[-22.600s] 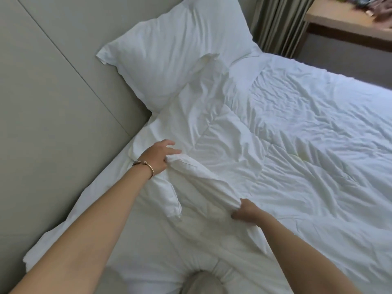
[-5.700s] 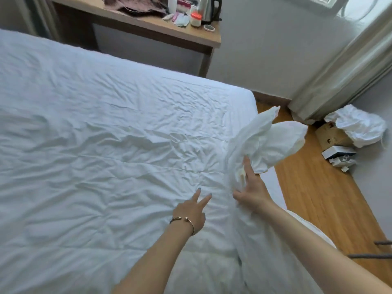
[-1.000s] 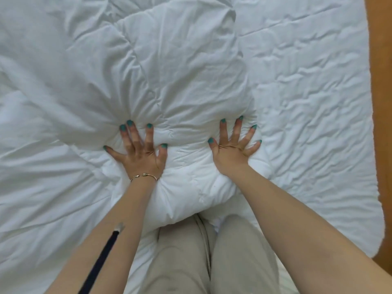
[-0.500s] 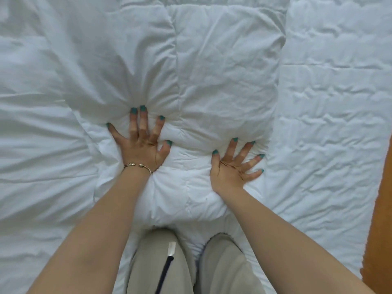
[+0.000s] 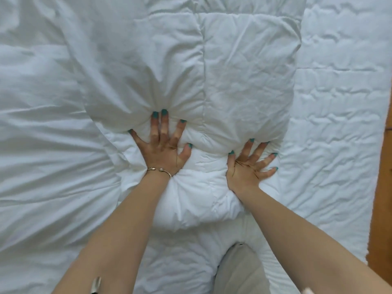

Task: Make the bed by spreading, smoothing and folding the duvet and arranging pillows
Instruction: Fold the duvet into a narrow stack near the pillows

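Both palms are down flat on the folded duvet, a thick white band that runs straight away from the person across the bed. The left hand has its fingers spread and straight, pressing deep enough that the filling bulges up around the fingertips and creases fan out from them. A thin metal bracelet sits on that wrist. The right hand lies just beside it, a little nearer the person, fingers also splayed and straight, pushing into the same band close to its right edge. Neither hand grasps anything; both simply press. The nails on both are painted teal.

Between the two wrists the duvet puffs up into a rounded hump, and its near end rolls over just below the forearms. A stitched seam runs away from the gap between the hands, up the middle of the fold.

Left of the left hand lies a smoother white layer with long shallow wrinkles. Right of the right hand lies a lower quilted layer, crumpled in small ripples, reaching to the bed's edge, where a strip of wooden floor shows. Below the right forearm a knee in beige trousers rests on the bed.
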Available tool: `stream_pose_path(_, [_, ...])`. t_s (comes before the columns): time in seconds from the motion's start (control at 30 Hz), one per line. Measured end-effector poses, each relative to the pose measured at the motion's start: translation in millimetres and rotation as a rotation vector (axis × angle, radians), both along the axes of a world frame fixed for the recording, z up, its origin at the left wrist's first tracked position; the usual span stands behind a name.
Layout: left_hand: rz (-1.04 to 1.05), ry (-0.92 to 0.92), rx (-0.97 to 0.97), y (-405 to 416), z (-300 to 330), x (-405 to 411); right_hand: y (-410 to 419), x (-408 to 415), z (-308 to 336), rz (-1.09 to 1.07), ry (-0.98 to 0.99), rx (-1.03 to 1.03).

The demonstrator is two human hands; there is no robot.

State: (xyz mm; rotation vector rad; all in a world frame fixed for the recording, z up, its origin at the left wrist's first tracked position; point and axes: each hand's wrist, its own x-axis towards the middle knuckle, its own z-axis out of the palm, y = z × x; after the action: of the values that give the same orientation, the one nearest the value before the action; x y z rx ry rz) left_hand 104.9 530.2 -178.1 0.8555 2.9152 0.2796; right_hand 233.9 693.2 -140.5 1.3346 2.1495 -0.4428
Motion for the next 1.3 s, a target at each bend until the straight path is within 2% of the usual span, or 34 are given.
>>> stream_pose_path(0.23, [-0.057, -0.137, 0.021, 2.1, 6.7, -2.8, -7.1, 2.7, -9.3, 0.019, -0.008, 0.276])
stream_pose_path(0.37, [-0.075, -0.139, 0.040, -0.6, 10.1, -5.7, -14.6, -1.2, -2.6, 0.036, -0.061, 0.408])
stream_pose_path(0.5, [-0.090, -0.101, 0.152, -6.1, 11.8, -1.3, -32.7, 10.8, 9.6, 0.040, -0.054, 0.521])
stream_pose_path(0.73, [-0.123, -0.187, 0.096, -22.7, 42.3, -1.9, -34.8, 9.3, 17.2, -0.001, -0.076, 0.470])
stream_pose_path(0.83, [-0.175, -0.194, 0.043, -49.9, 55.6, -3.2, -52.2, -1.1, 34.2, -0.164, -0.071, 0.367])
stream_pose_path(0.93, [-0.156, -0.207, 0.055, -103.5, 60.4, 1.6, -108.1, -22.5, 58.6, -0.277, 0.052, 0.285])
stream_pose_path(1.0, [-0.099, -0.257, -0.027, -145.7, 61.1, 7.5, -159.8, -34.3, 68.7, -0.129, 0.126, 0.240])
stream_pose_path(1.1, [-0.019, -0.278, -0.160, -211.2, 61.4, 7.5, -232.4, -57.1, 76.8, 0.325, 0.225, 0.097])
stream_pose_path(1.17, [-0.040, -0.262, -0.221, -256.0, 61.6, 1.8, -266.3, -80.2, 76.6, 0.535, 0.242, 0.032])
stream_pose_path(1.23, [-0.018, -0.217, -0.250, -291.7, 63.7, -11.3, -286.1, -112.1, 70.5, 0.561, 0.201, -0.007])
stream_pose_path(1.3, [0.122, -0.194, -0.260, -318.9, 65.6, -32.9, -302.7, -147.5, 64.1, 0.532, 0.172, -0.032])
